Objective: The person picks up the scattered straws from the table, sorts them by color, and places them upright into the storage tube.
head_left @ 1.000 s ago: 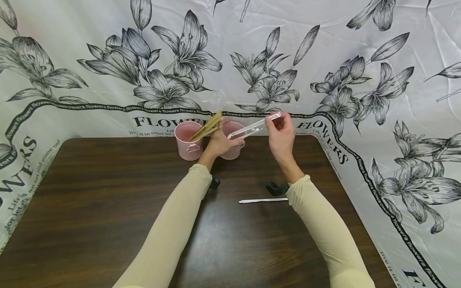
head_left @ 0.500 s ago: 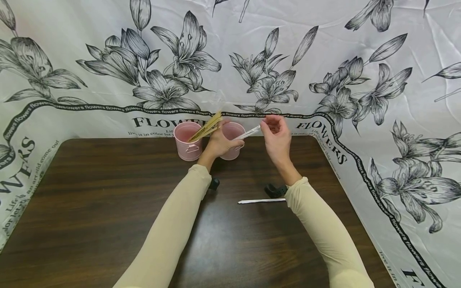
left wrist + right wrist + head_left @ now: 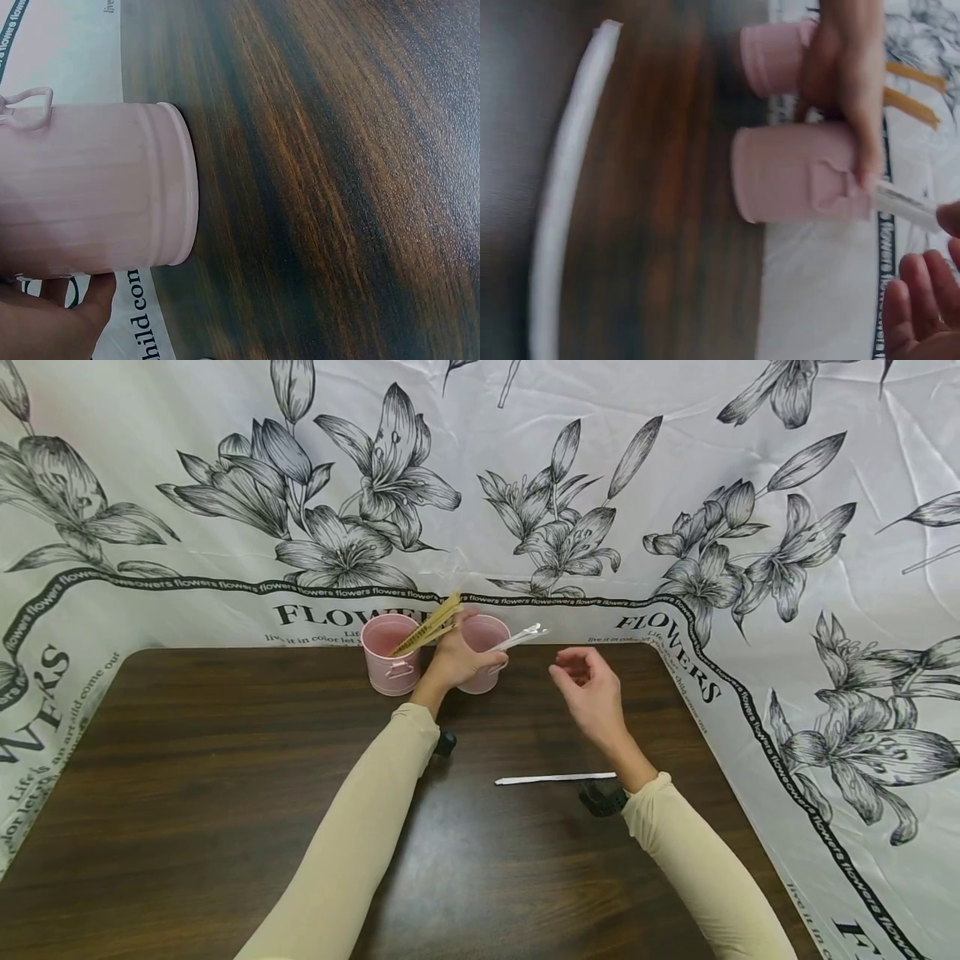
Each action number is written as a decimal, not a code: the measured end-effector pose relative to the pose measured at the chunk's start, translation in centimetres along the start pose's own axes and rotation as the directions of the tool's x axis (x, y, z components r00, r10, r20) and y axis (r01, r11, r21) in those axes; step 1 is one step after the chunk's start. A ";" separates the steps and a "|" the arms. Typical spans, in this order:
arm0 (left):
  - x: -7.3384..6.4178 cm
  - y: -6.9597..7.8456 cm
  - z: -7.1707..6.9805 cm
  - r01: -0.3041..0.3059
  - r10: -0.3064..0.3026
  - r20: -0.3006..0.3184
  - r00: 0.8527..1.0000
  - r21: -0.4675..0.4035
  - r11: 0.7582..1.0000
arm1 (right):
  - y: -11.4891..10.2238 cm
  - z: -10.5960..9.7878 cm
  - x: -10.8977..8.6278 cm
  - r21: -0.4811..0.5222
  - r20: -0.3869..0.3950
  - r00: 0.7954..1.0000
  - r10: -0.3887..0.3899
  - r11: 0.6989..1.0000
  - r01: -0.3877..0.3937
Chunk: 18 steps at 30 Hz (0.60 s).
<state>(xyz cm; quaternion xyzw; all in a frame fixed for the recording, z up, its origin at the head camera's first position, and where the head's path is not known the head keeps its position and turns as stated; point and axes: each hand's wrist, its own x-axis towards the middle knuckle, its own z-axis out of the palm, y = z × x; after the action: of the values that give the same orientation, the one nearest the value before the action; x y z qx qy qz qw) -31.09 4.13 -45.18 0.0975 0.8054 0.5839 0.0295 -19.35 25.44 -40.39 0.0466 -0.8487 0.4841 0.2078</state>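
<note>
My left hand (image 3: 462, 662) holds the right-hand pink bucket (image 3: 477, 685), from its left side, with the thumb at the rim near white slender sticks (image 3: 523, 637). These look paper-wrapped and lean out of that bucket to the right. In the left wrist view the same bucket (image 3: 97, 187) fills the left part. My right hand (image 3: 592, 693) hovers over the table to the right, fingers loosely curled around nothing. Below it on the table lies another long white stick (image 3: 551, 778). The right wrist view is blurred.
Close beside on the left stands a second pink bucket (image 3: 393, 672), with yellow-brown slender sticks (image 3: 427, 631) leaning out to the right. The dark wooden table (image 3: 225, 777) ends at a white flower-printed cloth (image 3: 465, 543) behind it.
My right hand has let go of a white stick, now leaning in the right bucket with another, and has moved down and to the right. My left hand stays on the bucket.
</note>
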 end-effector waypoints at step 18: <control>-0.1 -0.1 -0.1 0.010 -0.009 0.008 1.000 -0.004 1.000 | 3.5 0.3 -6.8 -0.289 0.593 0.796 0.122 0.955 0.070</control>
<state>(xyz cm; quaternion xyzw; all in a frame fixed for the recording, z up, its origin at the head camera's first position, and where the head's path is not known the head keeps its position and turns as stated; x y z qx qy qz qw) -31.05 4.03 -45.22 0.0960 0.8046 0.5849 0.0356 -14.20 26.24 -46.08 0.1550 -0.9337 0.3138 -0.0760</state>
